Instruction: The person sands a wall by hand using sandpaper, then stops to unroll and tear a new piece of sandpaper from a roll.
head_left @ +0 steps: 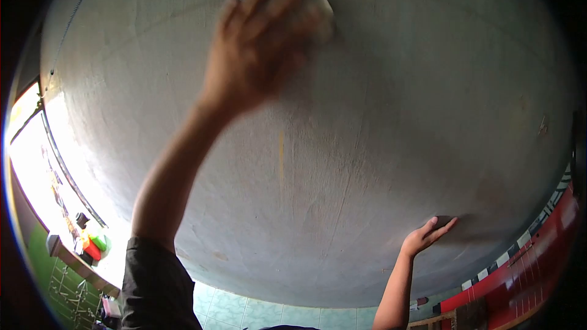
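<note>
My left hand (260,43), smeared by motion, is raised against a large grey wall (379,146). Its fingers spread over the upper part of that surface. Under the thumb side shows the curved edge of a pale flat piece (326,6), mostly covered by the hand. Lower down on the right, my right hand (423,236) rests at the wall with fingers stretched and thumb apart. A dark patch shows between that thumb and the fingers.
A dark cord (76,9) with knots hangs at the upper left. Beside the bright window, red and green items (93,245) stand on a ledge (82,263). Pale floor tiles (263,313) run below. A red surface (520,275) with a checkered border lies at the lower right.
</note>
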A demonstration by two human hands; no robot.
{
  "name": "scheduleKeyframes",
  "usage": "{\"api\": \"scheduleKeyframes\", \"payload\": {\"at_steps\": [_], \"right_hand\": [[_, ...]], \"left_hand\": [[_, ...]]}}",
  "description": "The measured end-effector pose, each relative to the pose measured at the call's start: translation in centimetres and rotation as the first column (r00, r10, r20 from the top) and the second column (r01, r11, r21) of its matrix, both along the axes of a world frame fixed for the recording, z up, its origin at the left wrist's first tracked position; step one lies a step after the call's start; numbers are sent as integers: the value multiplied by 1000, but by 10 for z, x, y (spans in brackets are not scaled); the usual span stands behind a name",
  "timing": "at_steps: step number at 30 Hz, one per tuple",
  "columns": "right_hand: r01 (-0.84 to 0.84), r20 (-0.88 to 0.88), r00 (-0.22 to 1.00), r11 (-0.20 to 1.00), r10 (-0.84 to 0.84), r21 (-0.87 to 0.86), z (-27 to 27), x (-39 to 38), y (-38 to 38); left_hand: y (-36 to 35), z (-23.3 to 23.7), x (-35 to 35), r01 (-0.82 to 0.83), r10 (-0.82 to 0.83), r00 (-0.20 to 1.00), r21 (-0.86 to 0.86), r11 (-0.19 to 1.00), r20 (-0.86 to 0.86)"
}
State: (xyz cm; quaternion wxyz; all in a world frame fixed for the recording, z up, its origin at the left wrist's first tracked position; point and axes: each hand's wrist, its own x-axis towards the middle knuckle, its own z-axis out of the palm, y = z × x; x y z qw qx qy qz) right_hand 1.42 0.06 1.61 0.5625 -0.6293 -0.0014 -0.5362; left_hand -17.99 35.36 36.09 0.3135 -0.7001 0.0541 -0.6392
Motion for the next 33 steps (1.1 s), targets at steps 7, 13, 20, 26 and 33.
{"api": "scheduleKeyframes", "payload": {"at_steps": [7,13,20,26,33], "right_hand": [[-48,7,999,996,49,-75,-7,2,-11],[-9,7,1000,991,10,-137,-9,5,-15],[-122,26,991,979,128,-161,-19,5,-23],[-200,-2,979,956,204,-213,-31,8,-35],[-296,-48,954,954,294,-38,-17,-9,-26]], "left_hand": [[-38,-150,11,92,91,859,327,940,-503],[-5,21,-2,-241,252,961,104,965,-110],[-23,-48,17,-12,12,993,-4,1000,-117],[-30,-161,28,102,74,871,328,939,-485],[79,4,-18,-229,271,938,-201,952,215]]}}
